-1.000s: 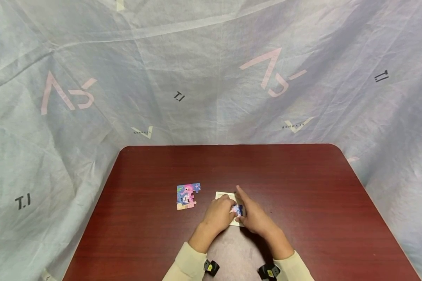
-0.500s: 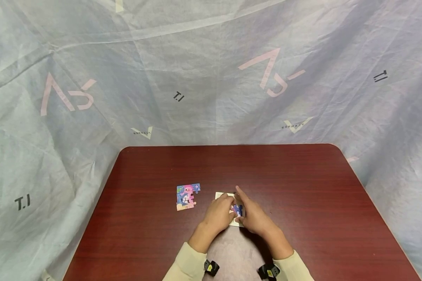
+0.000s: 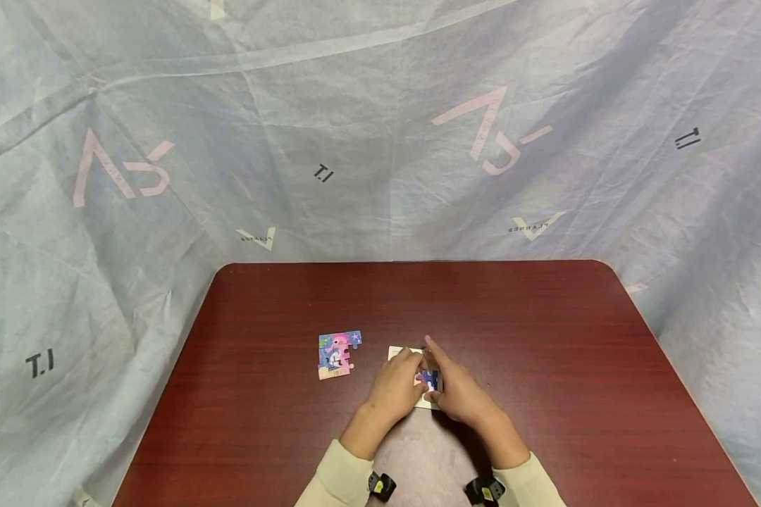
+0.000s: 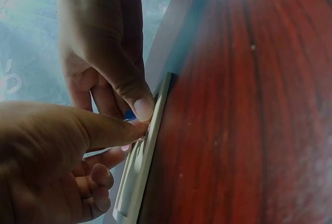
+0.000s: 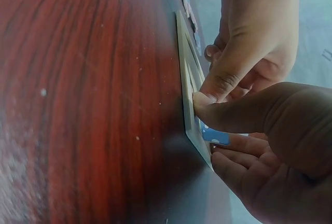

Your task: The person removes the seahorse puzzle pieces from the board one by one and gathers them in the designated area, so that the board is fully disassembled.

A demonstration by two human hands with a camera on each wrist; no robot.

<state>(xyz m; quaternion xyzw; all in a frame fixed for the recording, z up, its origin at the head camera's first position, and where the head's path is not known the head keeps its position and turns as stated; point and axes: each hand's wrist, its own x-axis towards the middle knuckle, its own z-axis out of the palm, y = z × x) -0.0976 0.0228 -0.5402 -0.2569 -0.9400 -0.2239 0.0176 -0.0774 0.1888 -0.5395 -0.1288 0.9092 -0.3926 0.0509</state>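
Note:
A shallow cream puzzle tray [image 3: 396, 351] lies near the front of the table, partly hidden beneath my hands. My left hand [image 3: 391, 386] reaches over it from the left, its thumb and forefinger closing on a small puzzle piece [image 3: 429, 381]. At the tray's right edge is my right hand [image 3: 461, 391], its forefinger stretched out. In the right wrist view, a blue puzzle piece [image 5: 215, 136] shows between my right thumb and fingers. The two thumbs meet closely over the tray, and the fingertips cover most of what they hold. A joined puzzle section [image 3: 335, 355], pink and blue, lies left of the tray.
The dark red wooden table [image 3: 545, 331] reaches out on both sides and behind the tray. Pale printed cloth [image 3: 380, 141] hangs around its far and side edges. Black wrist devices [image 3: 382, 484] sit by both cream sleeves.
Both hands stay nearly in place over the tray, with only slight shifts of the left fingers and the piece. The joined puzzle section has not moved.

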